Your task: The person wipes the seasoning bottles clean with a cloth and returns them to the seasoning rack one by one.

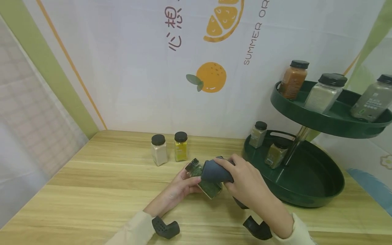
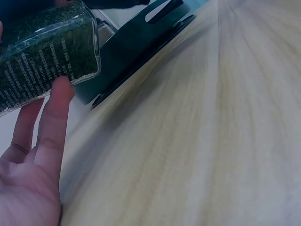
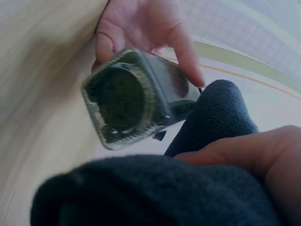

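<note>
A square glass jar of dried green herbs (image 1: 212, 189) with a black lid lies tilted in my left hand (image 1: 179, 191), the thumb and fingers gripping its sides. The left wrist view shows white print on the jar (image 2: 51, 61), with fingertips against its lower edge. My right hand (image 1: 248, 180) holds a dark blue-grey cloth (image 1: 215, 171) against or just over the jar's upper side; whether they touch is unclear. Seen from the right wrist, the jar's base (image 3: 120, 101) faces the camera, and the bunched cloth (image 3: 155, 193) hides much of the foreground.
A jar of pale powder (image 1: 159, 151) and a yellow jar (image 1: 181, 148) stand at the table's back. To the right is a green two-tier rack (image 1: 306, 194); its upper tray (image 1: 324, 120) bears three jars, including an orange-brown one (image 1: 294, 80), its lower tier two smaller jars.
</note>
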`<state>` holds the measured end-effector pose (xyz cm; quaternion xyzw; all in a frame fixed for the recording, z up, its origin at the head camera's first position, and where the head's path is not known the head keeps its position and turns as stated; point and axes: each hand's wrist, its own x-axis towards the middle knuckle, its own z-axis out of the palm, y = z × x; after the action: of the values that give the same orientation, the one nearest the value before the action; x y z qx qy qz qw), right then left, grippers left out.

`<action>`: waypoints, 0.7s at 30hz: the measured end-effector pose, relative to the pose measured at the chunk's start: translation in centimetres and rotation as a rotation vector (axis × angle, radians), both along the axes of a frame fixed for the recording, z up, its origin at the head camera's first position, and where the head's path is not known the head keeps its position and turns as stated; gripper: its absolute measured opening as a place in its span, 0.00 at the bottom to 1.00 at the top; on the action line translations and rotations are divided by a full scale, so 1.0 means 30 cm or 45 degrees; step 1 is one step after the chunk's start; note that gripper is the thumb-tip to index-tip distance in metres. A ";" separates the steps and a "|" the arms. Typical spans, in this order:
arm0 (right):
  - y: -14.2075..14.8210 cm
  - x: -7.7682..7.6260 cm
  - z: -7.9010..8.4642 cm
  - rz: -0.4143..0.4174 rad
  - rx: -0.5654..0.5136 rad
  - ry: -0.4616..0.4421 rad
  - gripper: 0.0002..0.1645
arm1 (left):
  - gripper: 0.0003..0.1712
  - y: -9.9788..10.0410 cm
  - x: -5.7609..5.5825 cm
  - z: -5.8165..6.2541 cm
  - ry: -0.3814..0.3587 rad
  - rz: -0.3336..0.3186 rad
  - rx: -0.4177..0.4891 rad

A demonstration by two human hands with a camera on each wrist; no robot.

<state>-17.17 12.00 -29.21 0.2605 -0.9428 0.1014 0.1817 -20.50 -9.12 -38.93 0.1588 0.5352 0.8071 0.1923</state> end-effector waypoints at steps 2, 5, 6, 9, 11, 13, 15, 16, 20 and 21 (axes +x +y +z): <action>0.002 -0.001 -0.006 0.002 0.021 0.006 0.37 | 0.42 0.000 0.001 0.000 -0.012 -0.002 0.004; 0.005 0.000 -0.008 -0.004 0.063 0.005 0.36 | 0.44 0.000 0.000 -0.001 -0.016 0.002 0.009; 0.006 0.000 -0.008 -0.006 0.075 0.007 0.36 | 0.44 0.000 -0.001 -0.001 -0.014 0.006 0.009; 0.004 0.001 -0.004 -0.019 0.108 0.000 0.34 | 0.45 -0.001 -0.003 -0.004 -0.007 0.028 -0.003; 0.005 0.003 0.000 -0.026 0.124 -0.003 0.33 | 0.44 -0.001 -0.004 -0.005 -0.006 0.041 -0.007; 0.007 0.005 0.005 -0.037 0.138 -0.023 0.32 | 0.44 -0.001 -0.004 -0.004 -0.012 0.052 -0.007; 0.009 0.007 0.010 -0.047 0.155 -0.043 0.32 | 0.43 -0.002 -0.003 -0.005 -0.016 0.057 -0.001; 0.010 0.008 0.012 -0.052 0.167 -0.053 0.31 | 0.43 -0.003 -0.002 -0.004 -0.019 0.058 0.002; 0.021 0.017 0.024 -0.050 0.218 -0.087 0.30 | 0.42 -0.003 -0.001 -0.003 -0.020 0.060 0.002; 0.025 0.019 0.027 -0.045 0.230 -0.091 0.30 | 0.41 -0.003 -0.001 -0.003 -0.015 0.058 -0.001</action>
<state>-16.59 12.74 -28.39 0.2553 -0.9584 0.0218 0.1255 -20.53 -9.22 -39.02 0.1418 0.5379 0.8119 0.1772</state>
